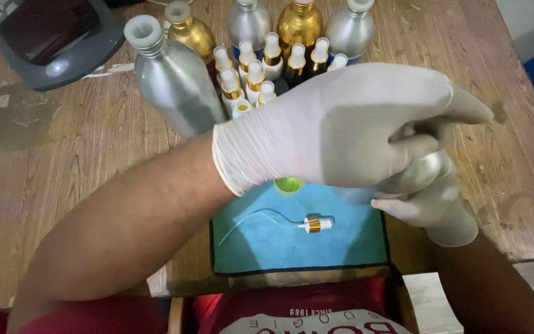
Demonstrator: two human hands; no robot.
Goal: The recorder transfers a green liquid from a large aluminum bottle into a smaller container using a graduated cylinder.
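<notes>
Both hands wear pale gloves. My left hand (pixel 347 127) reaches across to the right and folds over my right hand (pixel 431 198), with a silvery object (pixel 426 170) pinched between their fingers; what it is I cannot tell. Below them a blue mat (pixel 267 244) lies at the table's front edge. On the mat rests a white and gold spray pump (pixel 314 224) with a thin dip tube curving left. A small container of green liquid (pixel 288 184) peeks out under my left wrist.
A tall silver metal bottle (pixel 171 77) stands behind my left forearm. Further back stand gold and silver metal bottles (pixel 299 23) and a cluster of small spray bottles (pixel 261 68). A grey device (pixel 57 46) sits at the back left of the wooden table (pixel 63 161).
</notes>
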